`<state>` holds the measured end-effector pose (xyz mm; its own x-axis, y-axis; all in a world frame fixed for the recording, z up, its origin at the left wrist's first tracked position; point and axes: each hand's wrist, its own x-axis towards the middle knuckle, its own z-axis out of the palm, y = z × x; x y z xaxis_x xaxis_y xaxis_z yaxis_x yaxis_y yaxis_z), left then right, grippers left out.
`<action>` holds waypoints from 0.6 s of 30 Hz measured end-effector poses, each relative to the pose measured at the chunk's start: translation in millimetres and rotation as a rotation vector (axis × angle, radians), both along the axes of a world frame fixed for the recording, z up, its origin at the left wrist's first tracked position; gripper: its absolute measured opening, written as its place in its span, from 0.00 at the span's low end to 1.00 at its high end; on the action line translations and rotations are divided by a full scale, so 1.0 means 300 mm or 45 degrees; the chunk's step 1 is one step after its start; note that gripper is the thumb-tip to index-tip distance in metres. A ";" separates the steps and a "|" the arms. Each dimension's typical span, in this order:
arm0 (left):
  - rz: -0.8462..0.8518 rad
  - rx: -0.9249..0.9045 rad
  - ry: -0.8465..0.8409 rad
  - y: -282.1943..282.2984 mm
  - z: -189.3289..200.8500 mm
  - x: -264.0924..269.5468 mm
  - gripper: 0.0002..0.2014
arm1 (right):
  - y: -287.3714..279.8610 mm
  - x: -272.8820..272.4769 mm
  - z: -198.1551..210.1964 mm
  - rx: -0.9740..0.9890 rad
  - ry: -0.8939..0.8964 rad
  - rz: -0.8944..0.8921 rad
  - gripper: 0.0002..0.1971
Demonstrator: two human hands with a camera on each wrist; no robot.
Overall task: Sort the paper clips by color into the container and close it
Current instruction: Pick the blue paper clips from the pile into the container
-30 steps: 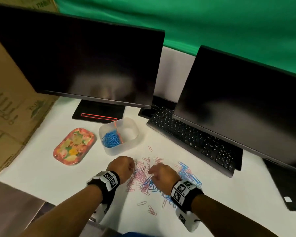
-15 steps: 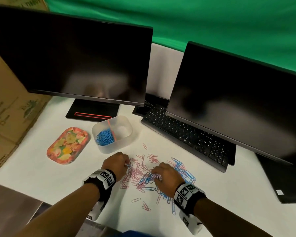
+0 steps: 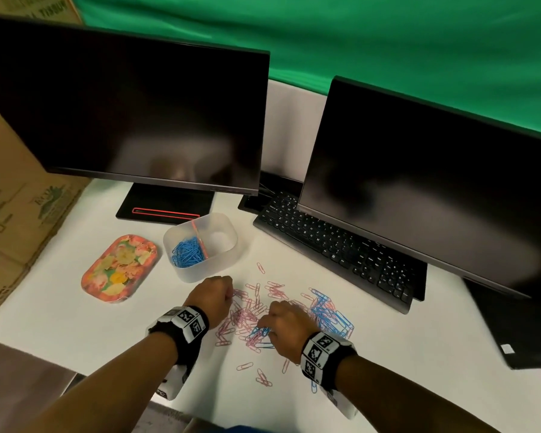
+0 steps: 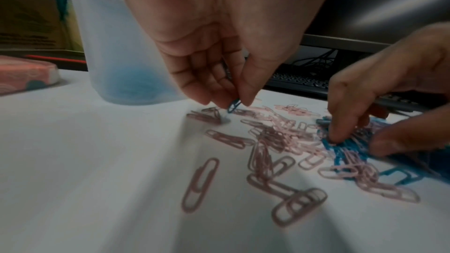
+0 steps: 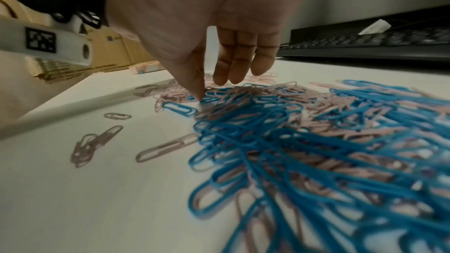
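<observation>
Pink and blue paper clips [image 3: 297,307] lie mixed in a loose pile on the white table. My left hand [image 3: 227,292] is at the pile's left edge, and its thumb and fingers pinch one blue clip [image 4: 233,105] just above the table. My right hand [image 3: 267,328] reaches down into the pile's near side. Its fingers [image 5: 233,68] are nearly straight, and one fingertip [image 4: 337,138] presses on blue clips. The translucent container [image 3: 228,256] stands behind the left hand, with a divider inside. Blue clips [image 3: 186,253] fill its left compartment. Its right compartment looks empty.
A floral pink lid [image 3: 121,268] lies left of the container. A black keyboard [image 3: 341,248] sits behind the pile on the right, under one of two dark monitors [image 3: 132,114]. Cardboard boxes [image 3: 19,195] border the table's left side. A few stray pink clips [image 3: 263,378] lie near the front.
My right hand has opened from a curled fist and set its fingers on blue clips in the pile. My left hand stays at the pile's left edge, and the camera has shifted slightly.
</observation>
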<state>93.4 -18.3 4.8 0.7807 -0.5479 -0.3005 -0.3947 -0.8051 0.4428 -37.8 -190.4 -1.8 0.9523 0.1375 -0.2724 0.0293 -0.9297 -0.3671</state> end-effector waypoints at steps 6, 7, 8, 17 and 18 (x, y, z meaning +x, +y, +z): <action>0.149 -0.291 0.100 0.005 0.007 -0.003 0.11 | -0.021 0.034 -0.006 -0.038 0.045 -0.091 0.13; 0.169 -0.320 0.127 0.001 0.008 -0.005 0.12 | -0.024 0.036 -0.005 -0.051 0.053 -0.087 0.13; 0.188 -0.347 0.167 -0.005 0.009 -0.008 0.12 | -0.026 0.038 -0.006 -0.053 0.047 -0.088 0.13; 0.340 -0.421 0.603 -0.051 0.000 -0.064 0.09 | -0.066 0.008 0.000 -0.064 0.022 -0.155 0.12; 0.377 -0.449 0.667 -0.057 0.004 -0.070 0.09 | -0.069 0.005 0.003 -0.087 0.035 -0.158 0.12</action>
